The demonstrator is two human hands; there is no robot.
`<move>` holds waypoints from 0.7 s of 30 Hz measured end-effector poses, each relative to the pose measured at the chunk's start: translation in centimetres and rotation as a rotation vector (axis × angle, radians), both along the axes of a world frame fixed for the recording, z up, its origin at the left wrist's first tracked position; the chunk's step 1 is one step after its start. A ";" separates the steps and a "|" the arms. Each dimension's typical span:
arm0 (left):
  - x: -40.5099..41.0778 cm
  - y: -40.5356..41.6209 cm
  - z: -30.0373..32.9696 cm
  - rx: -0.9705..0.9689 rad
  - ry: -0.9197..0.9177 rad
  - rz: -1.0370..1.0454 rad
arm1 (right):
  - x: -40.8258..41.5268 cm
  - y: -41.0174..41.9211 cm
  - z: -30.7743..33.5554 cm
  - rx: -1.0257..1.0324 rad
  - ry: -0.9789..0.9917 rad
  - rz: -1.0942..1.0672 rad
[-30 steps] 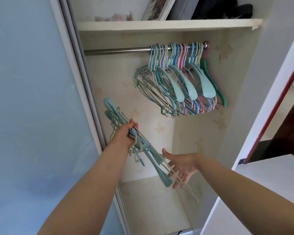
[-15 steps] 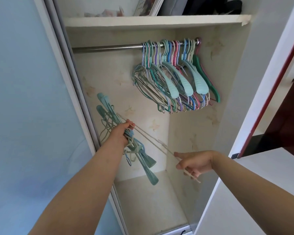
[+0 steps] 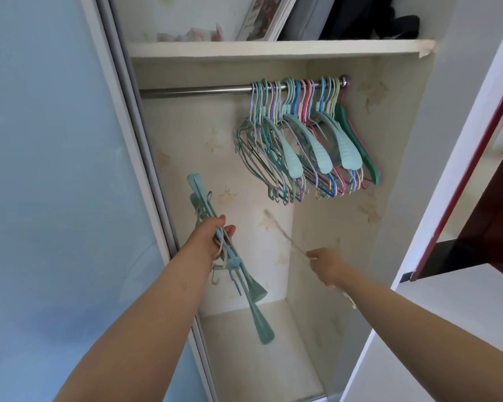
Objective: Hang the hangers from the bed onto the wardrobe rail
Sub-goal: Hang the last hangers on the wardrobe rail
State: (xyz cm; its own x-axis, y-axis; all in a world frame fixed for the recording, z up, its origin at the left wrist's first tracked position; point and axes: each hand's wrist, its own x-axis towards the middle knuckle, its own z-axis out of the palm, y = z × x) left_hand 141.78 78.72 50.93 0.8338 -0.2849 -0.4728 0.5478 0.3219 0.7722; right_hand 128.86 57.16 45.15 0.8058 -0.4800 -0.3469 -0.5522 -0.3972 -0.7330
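Head view showed the right hand (image 3: 325, 264) pinched shut on one pale thin hanger (image 3: 282, 233), fingertips closed on its wire near one end while the rest slanted up and left, blurred, toward the hung cluster. The left hand (image 3: 209, 237) was curled tight around a bundle of hangers (image 3: 230, 265), teal broad-shouldered ones mixed with thin wire ones, the hooks dangling below the palm and the long arms sticking out above and below the fist. That bundle sat low, beside the sliding door frame (image 3: 145, 158) and well under the rail (image 3: 195, 90).

Risks, as I judged them: the single hanger was held by a light pinch far from its hook, so it could swing or twist and miss the rail, or slip free. The bundle's loose hooks could snag each other or the door frame if the left hand lifted carelessly.

Counts: two hands, one rail, one shelf (image 3: 273, 49) above it. One hanger sat in the right hand. The left bundle held at least two teal broad hangers plus several thin ones; an exact number could not be told. The hung hangers (image 3: 302, 146), crowded at the rail's right end, numbered well over a dozen, too overlapped to count, with three pale teal shoulders and one dark green standing out.
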 end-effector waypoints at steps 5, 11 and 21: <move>0.2 0.2 0.1 -0.072 0.027 0.055 | 0.5 2.7 1.9 -0.163 0.008 0.141; 0.0 0.1 0.4 -0.037 0.030 0.066 | 3.0 5.9 6.2 -0.181 -0.172 0.183; 0.2 -1.0 2.6 -0.151 -0.004 0.045 | 7.0 8.2 17.4 -0.331 -0.391 0.223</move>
